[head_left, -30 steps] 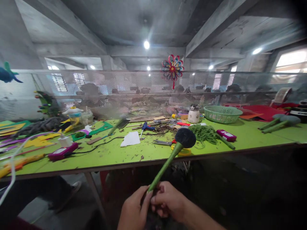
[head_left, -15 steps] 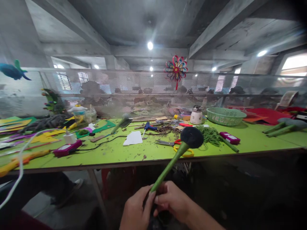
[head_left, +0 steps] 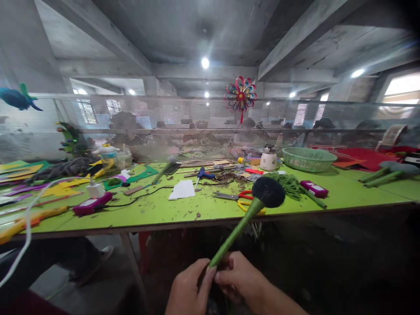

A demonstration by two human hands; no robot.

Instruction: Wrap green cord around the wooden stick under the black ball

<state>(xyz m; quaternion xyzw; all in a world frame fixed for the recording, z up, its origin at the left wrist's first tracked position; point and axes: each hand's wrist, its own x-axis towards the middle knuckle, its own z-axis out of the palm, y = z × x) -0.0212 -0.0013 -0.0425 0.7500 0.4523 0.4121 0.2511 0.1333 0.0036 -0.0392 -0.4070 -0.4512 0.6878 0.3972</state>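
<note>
A stem wrapped in green, topped by a dark, fuzzy round head, slants up and to the right in front of the table. My left hand pinches its lower end between thumb and fingers. Close against the same end, my right hand is closed, with its index finger behind the stem and its thumb at the side. Hands and shadow hide the stem's very bottom. Behind the dark head lie scissors with red handles, and a yellow-handled pair partly covered by the stem.
On the green table lie green yarn, purple boxes, white paper and a blue glue gun. Farther back stand a white pot and a green basket. A perforated screen runs behind.
The stem and its dark head have shifted slightly right and down. Both hands have moved a little the same way, still at the lower end.
</note>
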